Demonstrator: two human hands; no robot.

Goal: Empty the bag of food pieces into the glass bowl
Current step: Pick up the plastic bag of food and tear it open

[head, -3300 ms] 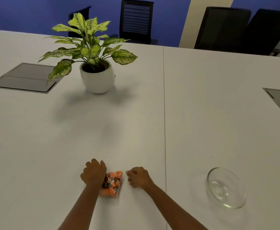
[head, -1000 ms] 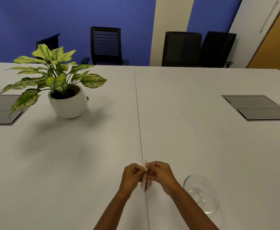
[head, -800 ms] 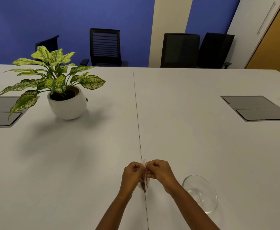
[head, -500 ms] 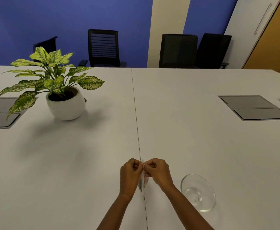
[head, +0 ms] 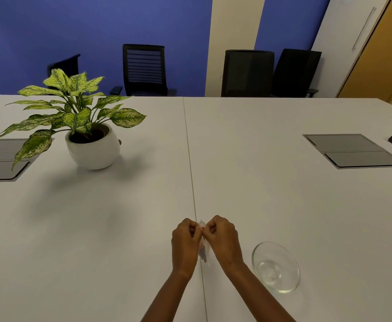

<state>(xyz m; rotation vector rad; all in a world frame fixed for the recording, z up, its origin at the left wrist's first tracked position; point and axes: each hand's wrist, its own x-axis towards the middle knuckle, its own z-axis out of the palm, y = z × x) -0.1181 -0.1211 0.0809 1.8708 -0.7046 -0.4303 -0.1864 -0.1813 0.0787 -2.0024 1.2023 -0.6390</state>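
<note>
A white table (head: 260, 182) fills the room before blue walls; at its near edge the left hand (head: 185, 242) and right hand (head: 224, 240) pinch the bag (head: 203, 251) between curled fingers, held edge-on; the empty glass bowl (head: 275, 267) sits at three o'clock of them; a potted plant (head: 81, 126) stands at ten o'clock.
</note>
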